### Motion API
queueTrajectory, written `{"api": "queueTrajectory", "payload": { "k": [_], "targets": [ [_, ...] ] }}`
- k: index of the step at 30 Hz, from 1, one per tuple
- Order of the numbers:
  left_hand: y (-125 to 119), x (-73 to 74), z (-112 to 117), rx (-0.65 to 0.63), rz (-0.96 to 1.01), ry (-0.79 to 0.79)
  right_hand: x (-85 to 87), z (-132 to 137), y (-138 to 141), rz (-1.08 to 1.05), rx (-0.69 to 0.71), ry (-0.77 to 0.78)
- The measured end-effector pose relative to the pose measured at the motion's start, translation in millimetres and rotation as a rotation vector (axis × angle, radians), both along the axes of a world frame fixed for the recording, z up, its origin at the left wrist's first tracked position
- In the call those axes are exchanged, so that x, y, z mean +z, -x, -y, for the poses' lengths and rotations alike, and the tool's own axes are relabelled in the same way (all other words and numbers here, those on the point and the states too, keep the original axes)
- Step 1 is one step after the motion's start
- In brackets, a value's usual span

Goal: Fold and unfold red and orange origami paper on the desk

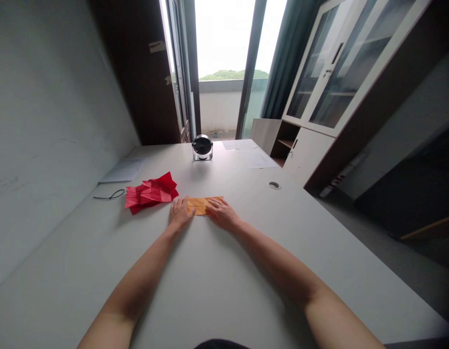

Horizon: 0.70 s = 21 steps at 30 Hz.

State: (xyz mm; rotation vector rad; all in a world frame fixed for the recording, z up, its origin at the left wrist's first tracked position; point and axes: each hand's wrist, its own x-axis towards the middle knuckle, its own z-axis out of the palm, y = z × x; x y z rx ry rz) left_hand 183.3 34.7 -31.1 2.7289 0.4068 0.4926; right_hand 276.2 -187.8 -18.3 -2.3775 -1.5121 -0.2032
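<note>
A folded orange sheet of paper [200, 206] lies flat on the white table, creased across its surface. My left hand [180, 213] rests over its left end, fingers stretched forward and thumb on the paper. On the right half of the sheet lies my right hand [223, 214], palm down with its fingers extended. Just left of my left hand is crumpled, creased red paper [151, 193], touched by neither hand.
Behind the orange paper stands a small round black device on a silver stand [202, 147]. A black cable tie [110, 195] and papers [123, 170] are at the left wall. White sheets [258, 158] lie far right, near a cable-hole ring [274, 185].
</note>
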Motion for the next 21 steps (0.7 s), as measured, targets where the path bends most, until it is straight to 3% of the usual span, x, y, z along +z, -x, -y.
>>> {"api": "queueTrajectory", "payload": {
  "k": [3, 9, 13, 21],
  "targets": [
    [0, -0.7, -1, 0.001, 0.007, 0.001, 1.1, -2, 4, -0.026, 0.082, -0.006],
    [-3, -2.6, -3, -0.031, 0.012, 0.03, 1.9, 1, 1, -0.038, 0.072, -0.015],
    [-4, 0.4, -4, -0.167, 0.065, 0.141, 3.1, 0, 1, -0.029, 0.075, -0.027],
    [-2, 10.8, 2, -0.167, 0.24, 0.352, 3.3, 0, 2, -0.032, 0.056, -0.025]
  ]
}}
